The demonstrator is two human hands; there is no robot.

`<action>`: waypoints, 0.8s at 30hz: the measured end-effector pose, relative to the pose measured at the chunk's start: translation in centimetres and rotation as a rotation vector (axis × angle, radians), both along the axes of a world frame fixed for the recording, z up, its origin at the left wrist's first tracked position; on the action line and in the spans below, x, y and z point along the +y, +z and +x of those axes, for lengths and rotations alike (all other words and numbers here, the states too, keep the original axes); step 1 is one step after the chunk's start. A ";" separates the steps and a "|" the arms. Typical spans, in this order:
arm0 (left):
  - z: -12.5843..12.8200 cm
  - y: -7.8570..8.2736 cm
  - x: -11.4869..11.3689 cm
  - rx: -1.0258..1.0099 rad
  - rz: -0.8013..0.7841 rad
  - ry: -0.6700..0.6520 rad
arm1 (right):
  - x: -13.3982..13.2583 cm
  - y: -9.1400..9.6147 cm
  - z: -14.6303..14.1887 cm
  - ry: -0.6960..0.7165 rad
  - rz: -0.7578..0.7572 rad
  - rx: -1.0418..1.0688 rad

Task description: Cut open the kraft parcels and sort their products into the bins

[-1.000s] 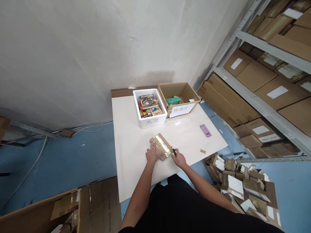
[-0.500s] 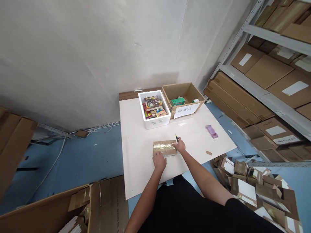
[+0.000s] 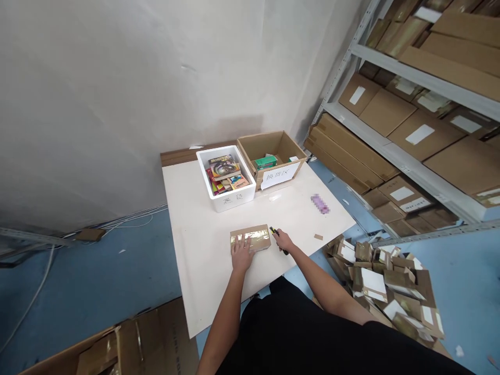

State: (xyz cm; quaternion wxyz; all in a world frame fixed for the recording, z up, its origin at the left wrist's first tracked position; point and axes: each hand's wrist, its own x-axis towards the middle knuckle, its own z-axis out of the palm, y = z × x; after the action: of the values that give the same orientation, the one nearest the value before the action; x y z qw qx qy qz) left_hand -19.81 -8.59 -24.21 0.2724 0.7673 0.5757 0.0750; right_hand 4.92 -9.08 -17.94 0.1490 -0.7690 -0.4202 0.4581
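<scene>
1) Left hand (image 3: 242,255) lies spread on the taped box (image 3: 260,237)
2) Right hand (image 3: 283,241) grips a black tool (image 3: 275,230) by the taped box's right end
3) Taped box lies on the counter (image 3: 209,276), before the white bin (image 3: 236,200)

Cardboard boxes (image 3: 386,113) line the metal shelves (image 3: 410,75).

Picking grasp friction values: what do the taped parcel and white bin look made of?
Parcel: likely cardboard, matte brown; its glossy strip glints like clear packing tape. White bin: smooth, thick-rimmed, possibly foam, though plastic isn't ruled out.
</scene>
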 end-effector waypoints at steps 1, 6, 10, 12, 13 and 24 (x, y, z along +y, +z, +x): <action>0.0 0.0 -0.1 0.017 0.015 0.001 | 0.2 0.1 -0.2 0.017 -0.015 -0.011; 0.4 0.4 -0.1 0.130 0.048 -0.010 | 1.5 0.7 -1.3 0.155 -0.142 -0.191; 0.7 0.7 -0.3 0.195 0.079 -0.003 | 2.0 1.4 -1.4 0.268 -0.216 -0.267; 0.8 0.9 -0.4 0.215 0.084 -0.002 | 1.6 1.7 -1.5 0.278 -0.228 -0.272; 0.9 1.0 -0.4 0.222 0.082 -0.001 | 1.3 1.9 -1.6 0.277 -0.230 -0.271; 0.7 2.5 0.1 0.221 0.009 -0.008 | -3.2 0.9 -0.8 0.211 -0.138 -0.186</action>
State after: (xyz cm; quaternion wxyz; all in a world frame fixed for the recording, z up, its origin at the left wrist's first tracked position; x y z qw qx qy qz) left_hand -19.07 -8.50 -21.74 0.2041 0.7745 0.5987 -0.0088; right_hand 4.14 -12.31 -17.02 0.0070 -0.7682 -0.4781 0.4257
